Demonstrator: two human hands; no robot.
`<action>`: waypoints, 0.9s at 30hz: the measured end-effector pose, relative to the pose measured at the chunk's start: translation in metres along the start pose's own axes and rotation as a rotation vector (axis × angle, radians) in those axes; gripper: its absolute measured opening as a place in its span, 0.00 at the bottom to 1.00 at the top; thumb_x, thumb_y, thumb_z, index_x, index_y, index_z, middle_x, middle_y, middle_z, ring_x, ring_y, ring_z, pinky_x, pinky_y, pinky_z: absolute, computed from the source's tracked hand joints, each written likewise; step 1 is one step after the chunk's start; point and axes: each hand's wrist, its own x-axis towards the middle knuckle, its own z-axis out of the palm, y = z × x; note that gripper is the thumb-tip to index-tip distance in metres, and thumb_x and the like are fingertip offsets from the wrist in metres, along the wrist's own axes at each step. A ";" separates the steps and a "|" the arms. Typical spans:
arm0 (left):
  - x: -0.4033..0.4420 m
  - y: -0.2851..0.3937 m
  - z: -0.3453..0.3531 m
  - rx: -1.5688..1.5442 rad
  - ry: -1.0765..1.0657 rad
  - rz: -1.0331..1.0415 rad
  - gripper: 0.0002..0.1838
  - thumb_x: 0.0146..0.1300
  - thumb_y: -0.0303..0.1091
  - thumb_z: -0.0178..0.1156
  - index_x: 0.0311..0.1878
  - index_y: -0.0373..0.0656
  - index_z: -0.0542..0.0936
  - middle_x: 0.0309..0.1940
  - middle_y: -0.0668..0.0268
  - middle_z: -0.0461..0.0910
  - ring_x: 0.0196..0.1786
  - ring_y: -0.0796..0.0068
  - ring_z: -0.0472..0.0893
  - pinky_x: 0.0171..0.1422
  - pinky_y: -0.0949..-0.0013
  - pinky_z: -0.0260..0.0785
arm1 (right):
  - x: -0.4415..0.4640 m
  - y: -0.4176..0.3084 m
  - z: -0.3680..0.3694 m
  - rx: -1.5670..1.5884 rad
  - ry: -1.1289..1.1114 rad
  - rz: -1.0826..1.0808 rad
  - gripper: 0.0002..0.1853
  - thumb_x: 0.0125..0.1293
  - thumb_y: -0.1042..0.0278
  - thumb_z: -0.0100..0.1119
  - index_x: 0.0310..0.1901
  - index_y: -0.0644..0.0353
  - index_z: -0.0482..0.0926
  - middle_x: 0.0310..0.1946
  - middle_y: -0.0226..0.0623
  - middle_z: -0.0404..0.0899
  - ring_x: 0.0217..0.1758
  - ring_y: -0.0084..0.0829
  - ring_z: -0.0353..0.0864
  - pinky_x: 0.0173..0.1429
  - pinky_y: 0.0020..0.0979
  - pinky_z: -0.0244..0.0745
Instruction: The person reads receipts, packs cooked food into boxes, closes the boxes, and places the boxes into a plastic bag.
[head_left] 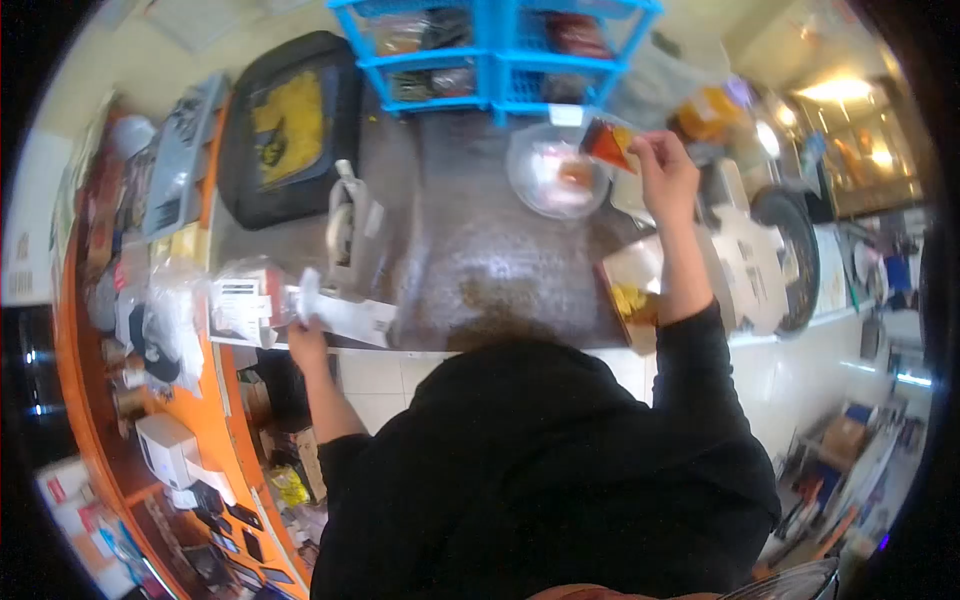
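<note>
Near clear bowl [535, 180], blurred red packet [604, 145], corner hidden by right hand [667, 175]

Orange shelving [222, 425], dark table [500, 235], pale tiled floor [372, 373], warm light [838, 90]

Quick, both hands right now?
Left hand: at the white paper strip; too blurred to tell its grip.
Right hand: closed, holding a red-and-yellow packet.

Glossy plastic packet [607, 148], smooth plastic bowl [566, 208], shiny tabletop [455, 215].
</note>
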 end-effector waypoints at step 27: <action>-0.163 0.354 -0.075 -1.132 -0.458 0.673 0.19 0.65 0.19 0.51 0.59 0.36 0.76 0.54 0.61 0.77 0.51 0.82 0.74 0.56 0.80 0.63 | -0.066 -0.026 -0.169 -0.353 -0.016 -0.053 0.10 0.67 0.62 0.55 0.43 0.55 0.80 0.34 0.43 0.82 0.32 0.44 0.81 0.36 0.38 0.74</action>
